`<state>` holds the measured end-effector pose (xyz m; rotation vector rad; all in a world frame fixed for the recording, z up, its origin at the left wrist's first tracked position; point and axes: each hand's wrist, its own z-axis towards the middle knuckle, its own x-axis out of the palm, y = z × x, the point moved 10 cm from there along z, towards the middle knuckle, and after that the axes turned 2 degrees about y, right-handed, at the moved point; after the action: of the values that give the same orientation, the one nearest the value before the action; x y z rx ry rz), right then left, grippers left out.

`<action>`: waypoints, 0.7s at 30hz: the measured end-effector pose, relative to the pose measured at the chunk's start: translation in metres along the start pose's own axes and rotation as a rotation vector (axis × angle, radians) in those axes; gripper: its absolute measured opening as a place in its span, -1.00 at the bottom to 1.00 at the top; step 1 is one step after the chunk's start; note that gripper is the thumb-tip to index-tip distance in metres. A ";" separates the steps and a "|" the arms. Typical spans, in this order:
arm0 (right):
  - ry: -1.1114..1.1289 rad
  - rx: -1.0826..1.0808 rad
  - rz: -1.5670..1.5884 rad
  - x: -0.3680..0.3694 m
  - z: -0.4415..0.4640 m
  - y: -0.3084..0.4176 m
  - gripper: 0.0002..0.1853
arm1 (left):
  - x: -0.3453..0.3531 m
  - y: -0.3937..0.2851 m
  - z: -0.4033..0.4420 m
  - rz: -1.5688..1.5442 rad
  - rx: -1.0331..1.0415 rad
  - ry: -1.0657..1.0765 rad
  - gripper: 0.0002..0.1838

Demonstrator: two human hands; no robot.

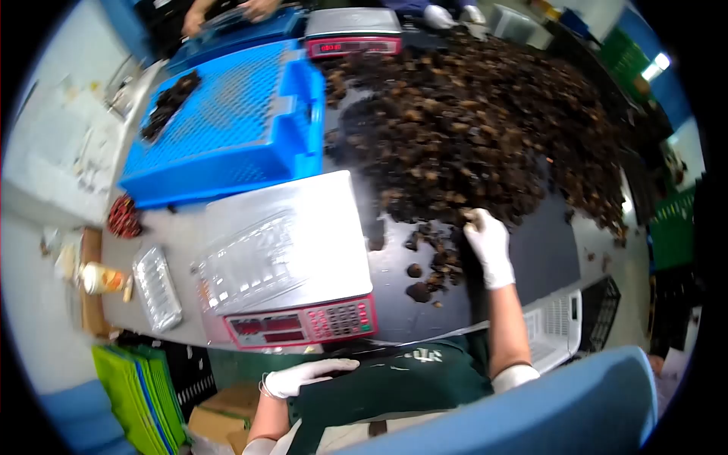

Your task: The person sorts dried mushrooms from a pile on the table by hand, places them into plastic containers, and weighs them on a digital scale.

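Observation:
At the near edge of a big heap of dark brown, mushroom-like pieces [455, 129], my right hand [489, 246] in a white glove has its fingers closed at the tips. A small brown piece seems to be pinched there, partly hidden. My left hand [315, 375], also gloved in white, lies with fingers stretched out over the dark green apron [394, 387] and holds nothing. Between the hands stands a weighing scale [326, 243] with a red-edged keypad, and a clear plastic tray [258, 258] sits on its plate. A few loose pieces [436, 269] lie left of my right hand.
A blue crate [227, 129] with a dark clump [171, 106] on top stands behind the scale. Left are another clear tray [157, 288], a red-black ball [123, 217] and a bottle [102, 278]. Across the table are a second scale [353, 34] and other people's hands [258, 9].

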<state>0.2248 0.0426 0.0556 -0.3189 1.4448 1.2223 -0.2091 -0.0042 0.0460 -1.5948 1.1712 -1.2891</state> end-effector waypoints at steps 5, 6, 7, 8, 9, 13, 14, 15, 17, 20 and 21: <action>0.183 0.065 0.065 0.021 -0.012 -0.058 -0.61 | -0.054 -0.028 -0.088 -0.011 0.137 -0.376 -0.38; 0.175 0.014 -0.013 0.021 -0.016 -0.045 -0.61 | -0.074 -0.038 -0.118 0.021 0.187 -0.609 -0.40; 0.152 -0.032 -0.104 0.019 -0.017 -0.035 -0.61 | -0.093 -0.043 -0.156 -0.003 0.264 -0.906 -0.41; 0.136 -0.076 -0.166 0.026 -0.018 -0.036 -0.62 | -0.112 -0.028 -0.199 -0.106 0.420 -1.209 -0.54; 0.111 -0.110 -0.235 0.030 -0.015 -0.038 -0.62 | -0.127 -0.026 -0.235 -0.072 0.391 -1.493 -0.67; 0.084 -0.047 -0.258 0.026 -0.005 -0.035 -0.70 | -0.155 0.009 -0.284 0.924 -0.492 -1.756 -0.06; 0.006 -0.118 -0.167 0.014 -0.005 -0.022 -0.76 | -0.162 0.026 -0.280 0.794 -0.562 -1.696 0.24; 0.021 -0.079 -0.064 0.003 -0.002 -0.019 -0.75 | -0.162 0.038 -0.273 0.753 -0.619 -1.680 0.28; -0.011 0.025 0.236 -0.014 -0.003 -0.036 -0.70 | -0.165 0.057 -0.263 0.826 -0.708 -1.619 0.27; -0.109 0.016 0.102 -0.067 -0.021 -0.047 -0.70 | -0.165 0.049 -0.250 0.842 -0.790 -1.602 0.22; -0.149 0.070 0.153 -0.077 -0.033 -0.076 -0.71 | -0.171 0.077 -0.263 0.993 -0.687 -1.653 0.21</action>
<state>0.2885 -0.0487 0.0775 -0.0683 1.3986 1.2862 -0.4931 0.1340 -0.0213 -1.4051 0.9012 1.0846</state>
